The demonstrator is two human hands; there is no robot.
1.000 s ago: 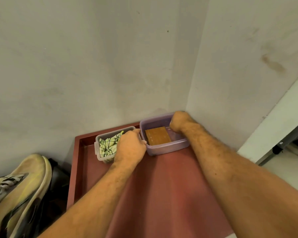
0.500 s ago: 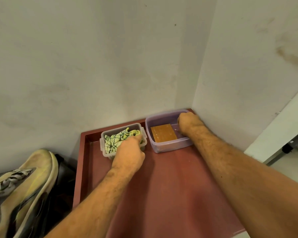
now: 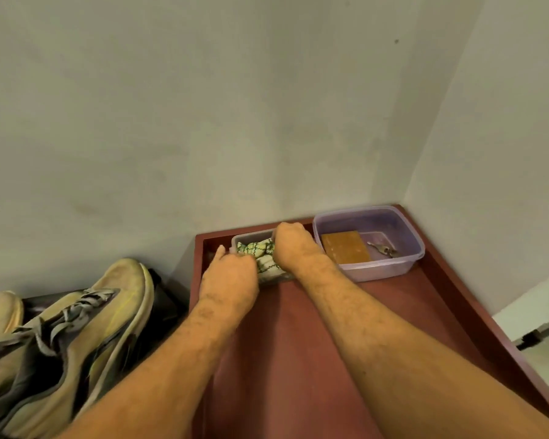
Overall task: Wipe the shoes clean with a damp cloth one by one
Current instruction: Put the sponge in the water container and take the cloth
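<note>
Now we record both hands at the small clear box (image 3: 251,239) on the red counter (image 3: 298,343): left grip (image 3: 232,274) curled on its rim, right grip (image 3: 290,245) closed on the patterned cloth (image 3: 260,251) inside, shoes (image 3: 76,337) lying left.

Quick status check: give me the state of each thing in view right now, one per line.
left hand: gripping the small tub's near-left edge
right hand: fingers curled on the cloth
cloth: bunched inside the small tub
small tub: lidless, on the tray
purple tub: lidless, holds a brown block and a small metal item
shoes: dirty, untouched, left of the tray
</note>
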